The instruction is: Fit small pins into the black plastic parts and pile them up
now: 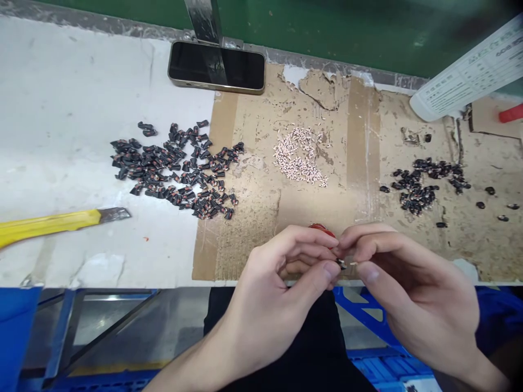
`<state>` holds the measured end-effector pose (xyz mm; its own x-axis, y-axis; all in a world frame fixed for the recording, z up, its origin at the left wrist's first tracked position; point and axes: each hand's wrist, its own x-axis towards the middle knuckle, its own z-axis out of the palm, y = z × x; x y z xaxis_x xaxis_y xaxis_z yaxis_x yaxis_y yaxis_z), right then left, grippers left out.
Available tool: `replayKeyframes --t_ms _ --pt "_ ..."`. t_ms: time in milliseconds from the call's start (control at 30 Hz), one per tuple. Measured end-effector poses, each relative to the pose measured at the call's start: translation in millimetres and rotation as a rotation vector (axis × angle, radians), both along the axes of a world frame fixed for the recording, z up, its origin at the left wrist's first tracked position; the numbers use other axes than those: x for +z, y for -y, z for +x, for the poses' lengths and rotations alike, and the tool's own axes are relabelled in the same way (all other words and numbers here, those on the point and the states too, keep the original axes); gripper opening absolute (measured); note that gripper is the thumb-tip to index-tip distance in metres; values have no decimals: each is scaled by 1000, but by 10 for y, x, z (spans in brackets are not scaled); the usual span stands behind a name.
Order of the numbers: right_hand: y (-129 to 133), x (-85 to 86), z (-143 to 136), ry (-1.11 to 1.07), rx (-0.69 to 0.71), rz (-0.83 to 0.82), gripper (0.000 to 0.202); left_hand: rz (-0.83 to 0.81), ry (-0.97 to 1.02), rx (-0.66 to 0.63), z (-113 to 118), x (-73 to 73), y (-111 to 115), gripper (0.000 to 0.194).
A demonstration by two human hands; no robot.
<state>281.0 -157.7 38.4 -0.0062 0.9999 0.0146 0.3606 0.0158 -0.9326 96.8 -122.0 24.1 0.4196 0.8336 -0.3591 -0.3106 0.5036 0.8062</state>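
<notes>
My left hand (294, 283) pinches a small black part (341, 265) at the table's front edge. Close beside it, my right hand (400, 277) holds a tiny pale piece (353, 263) between thumb and forefinger, its tip turned toward the black part. A small gap separates the two pieces. Behind the left fingers a red round object (323, 231) is partly hidden. Beyond the hands lies a spread of tiny pinkish pieces (300, 158) on cardboard. To the left sits a larger pile of small black parts (171, 169), and to the right a smaller pile of rounded black parts (420, 185).
A phone (216, 66) lies at the back edge against a metal post (204, 22). On the left is a yellow utility knife (61, 224) with its blade out. A white bottle (469, 68) leans in at back right, near a red object (510, 113). Torn cardboard (253, 239) covers part of the table.
</notes>
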Motion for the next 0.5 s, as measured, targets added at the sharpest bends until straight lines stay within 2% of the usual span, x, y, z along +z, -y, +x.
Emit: replayKeyframes --t_ms 300,500 --pt "-8 -17 11 -12 40 -1 14 46 -62 -7 -23 -9 24 22" --pt "-5 17 -42 -153 -22 -99 11 141 -130 49 -14 31 13 18"
